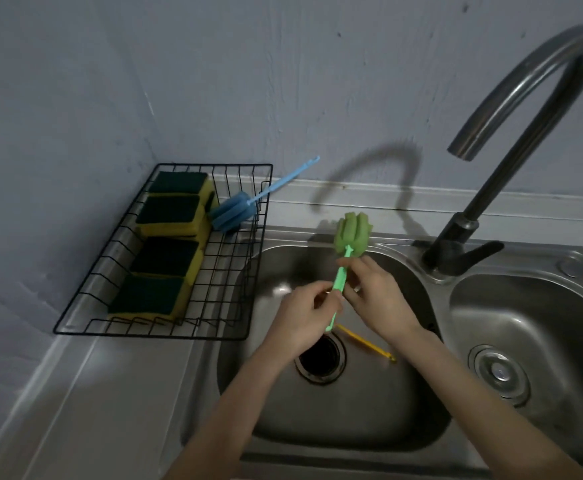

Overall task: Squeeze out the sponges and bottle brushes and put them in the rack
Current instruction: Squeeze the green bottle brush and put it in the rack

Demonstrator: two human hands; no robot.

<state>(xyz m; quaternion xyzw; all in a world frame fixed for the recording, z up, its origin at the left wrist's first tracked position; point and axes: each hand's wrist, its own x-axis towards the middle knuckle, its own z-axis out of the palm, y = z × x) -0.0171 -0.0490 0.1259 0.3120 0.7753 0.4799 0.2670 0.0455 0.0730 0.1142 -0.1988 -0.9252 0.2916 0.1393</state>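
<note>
Over the left sink basin I hold a green bottle brush upright, foam head up. My left hand grips the lower handle. My right hand pinches the handle higher up, just below the head. A black wire rack stands on the counter to the left. Several yellow-and-green sponges lie in a row along its left side. A blue bottle brush leans on the rack's far right wall, handle sticking out. A yellow brush handle lies in the basin under my right wrist, its head hidden.
A tall curved steel faucet rises between the two basins, spout over the right. The right basin has a closed drain. An open drain hole sits below my hands. A grey wall corner stands behind the rack.
</note>
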